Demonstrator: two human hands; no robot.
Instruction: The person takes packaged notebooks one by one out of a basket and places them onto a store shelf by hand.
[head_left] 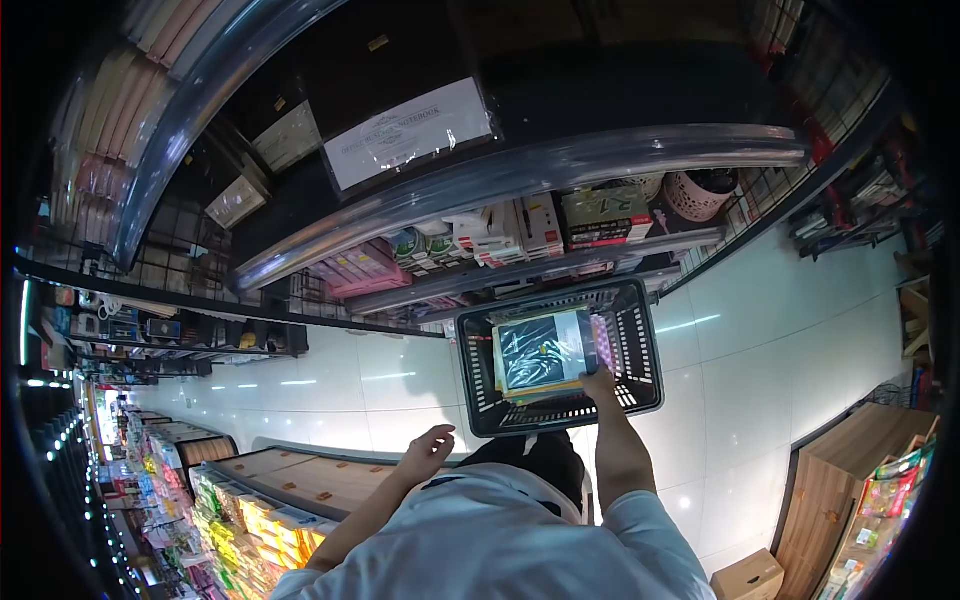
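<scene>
A black plastic shopping basket (642, 300) is in front of my legs, below the shelf. Inside it lies a dark notebook (540, 352) in shiny clear wrap, on top of other flat items with yellowish edges. A pink patterned item (602, 342) shows beside it. My right hand (598, 384) reaches into the basket and grips the lower right corner of the notebook; the fingertips are partly hidden. Left of the basket, my left hand (430, 452) hangs in the air with fingers loosely bent and apart, holding nothing.
Ahead stands a dark shelf with a clear front strip (540, 180). It bears boxed goods (608, 215), pink packs (365, 270) and a pink woven basket (700, 193). Behind me are a low wooden counter (300, 480), a wooden cabinet (850, 470) and a cardboard box (748, 578).
</scene>
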